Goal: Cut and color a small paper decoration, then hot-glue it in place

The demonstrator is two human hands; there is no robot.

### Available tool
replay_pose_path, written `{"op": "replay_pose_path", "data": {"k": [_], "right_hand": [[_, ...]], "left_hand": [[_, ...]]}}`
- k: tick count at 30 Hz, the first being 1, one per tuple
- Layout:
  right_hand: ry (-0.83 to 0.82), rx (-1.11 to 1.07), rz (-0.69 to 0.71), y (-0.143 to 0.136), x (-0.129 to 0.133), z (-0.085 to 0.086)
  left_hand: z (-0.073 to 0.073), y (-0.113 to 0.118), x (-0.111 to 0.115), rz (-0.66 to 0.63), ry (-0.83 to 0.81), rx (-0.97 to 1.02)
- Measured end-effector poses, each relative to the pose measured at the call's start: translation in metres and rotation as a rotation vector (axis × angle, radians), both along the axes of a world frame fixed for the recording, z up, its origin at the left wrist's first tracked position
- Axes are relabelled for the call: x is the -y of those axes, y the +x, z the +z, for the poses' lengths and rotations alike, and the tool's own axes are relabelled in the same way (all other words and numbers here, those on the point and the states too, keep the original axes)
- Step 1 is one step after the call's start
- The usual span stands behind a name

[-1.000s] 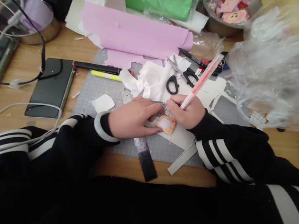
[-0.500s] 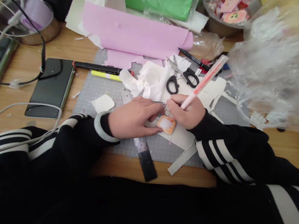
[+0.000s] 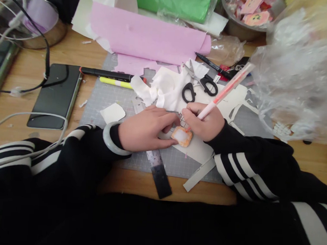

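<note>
A small orange-rimmed piece with a pale centre (image 3: pixel 181 135) lies on white paper over the grey cutting mat (image 3: pixel 97 106). My left hand (image 3: pixel 148 129) pinches its left edge between thumb and curled fingers. My right hand (image 3: pixel 205 122) is closed round a pink-and-clear pen (image 3: pixel 220 95), whose tip meets the upper right edge of the piece. Just beyond my hands are black-handled scissors (image 3: pixel 201 88) and crumpled white paper (image 3: pixel 166 88). A ruler with a dark end (image 3: pixel 160 179) passes beneath my left hand.
Pink sheets (image 3: pixel 147 34) and a green pack (image 3: pixel 175 2) lie at the back. Plastic bags (image 3: pixel 306 73) and a bowl of cut pieces (image 3: pixel 233 28) are at right. A phone (image 3: pixel 54 95), cables and markers (image 3: pixel 107 74) are at left.
The pen has tilted slightly to the right at its top, and its tip has moved a little up along the edge of the piece. My left hand has stayed in place.
</note>
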State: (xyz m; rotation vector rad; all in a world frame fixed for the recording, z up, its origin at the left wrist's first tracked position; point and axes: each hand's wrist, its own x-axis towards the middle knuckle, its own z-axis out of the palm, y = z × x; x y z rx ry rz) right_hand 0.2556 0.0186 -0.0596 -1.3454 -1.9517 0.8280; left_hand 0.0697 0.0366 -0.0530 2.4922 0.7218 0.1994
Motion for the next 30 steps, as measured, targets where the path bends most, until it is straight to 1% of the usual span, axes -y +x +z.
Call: {"op": "replay_pose_path", "data": {"k": [3, 8, 12, 15, 19, 23, 27, 30], "right_hand": [[-0.016, 0.006, 0.017, -0.0003, 0.0, 0.0003], [-0.011, 0.0, -0.004, -0.0006, 0.0003, 0.0004], [-0.03, 0.008, 0.033, -0.0001, 0.0005, 0.0003], [-0.034, -0.003, 0.007, 0.0002, 0.0004, 0.0005], [-0.041, 0.012, 0.025, 0.0002, 0.0002, 0.0006], [-0.035, -0.012, 0.005, 0.0002, 0.0001, 0.0002], [-0.029, -0.015, 0.038, 0.0, 0.0003, 0.0004], [-0.021, -0.025, 0.01, -0.0002, 0.0004, 0.0005]], "left_hand": [[-0.0001, 0.0, 0.0, -0.004, 0.0, -0.003], [-0.0002, 0.0007, 0.0, -0.002, -0.008, -0.016], [0.0003, 0.0003, -0.0002, 0.002, -0.006, -0.032], [0.0006, -0.0003, 0.0001, -0.003, -0.009, -0.024], [0.0007, 0.0002, 0.0008, -0.002, -0.009, -0.023], [0.0008, 0.0011, 0.0004, -0.002, -0.01, -0.022], [0.0008, 0.001, -0.0004, 0.002, -0.006, -0.028], [0.0004, 0.0007, -0.0003, 0.005, -0.003, -0.023]]}}
